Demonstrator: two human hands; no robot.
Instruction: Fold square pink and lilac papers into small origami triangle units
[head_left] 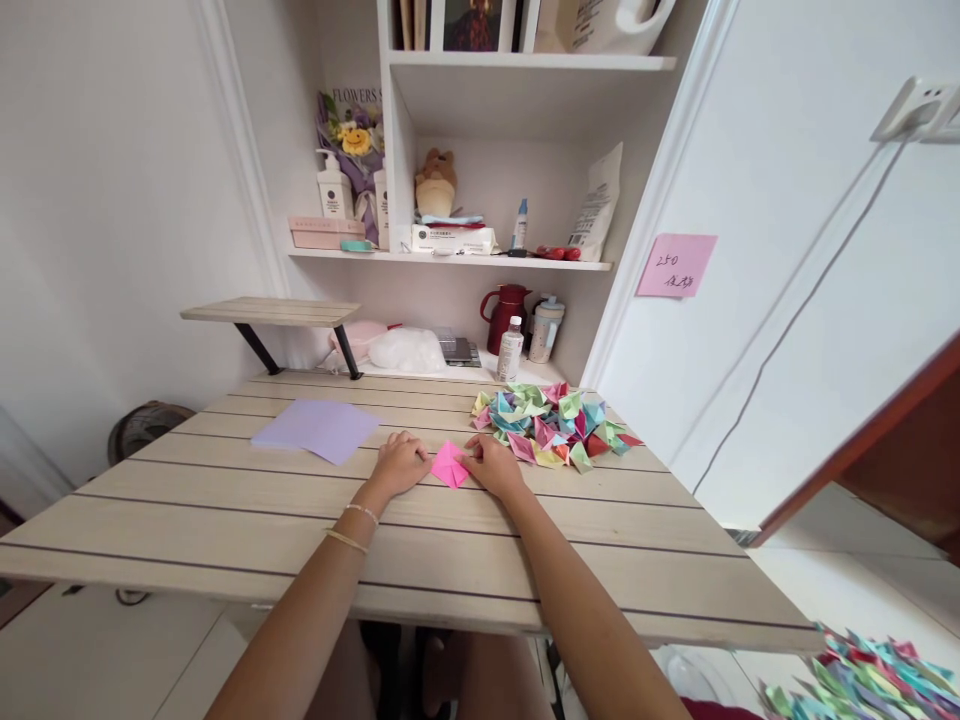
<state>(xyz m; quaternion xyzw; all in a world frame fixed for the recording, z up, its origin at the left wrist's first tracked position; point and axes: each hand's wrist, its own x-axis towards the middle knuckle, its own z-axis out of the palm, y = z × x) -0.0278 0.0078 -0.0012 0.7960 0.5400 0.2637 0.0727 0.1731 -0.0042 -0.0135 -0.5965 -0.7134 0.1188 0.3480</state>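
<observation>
A small bright pink square of folded paper lies on the table in front of me, turned so that one corner faces me. Creases run across its surface. My left hand rests at its left corner, fingers curled and thumb side against the paper. At the opposite corner, my right hand pinches the paper's edge between thumb and fingers. Just beyond my right hand is a heap of folded paper pieces in many colours. Flat sheets of lilac paper lie to the left of my left hand.
The slatted wooden table carries a small raised shelf at back left. A clear bottle stands behind the paper heap, near a dark red jug. More folded paper lies on the floor at lower right.
</observation>
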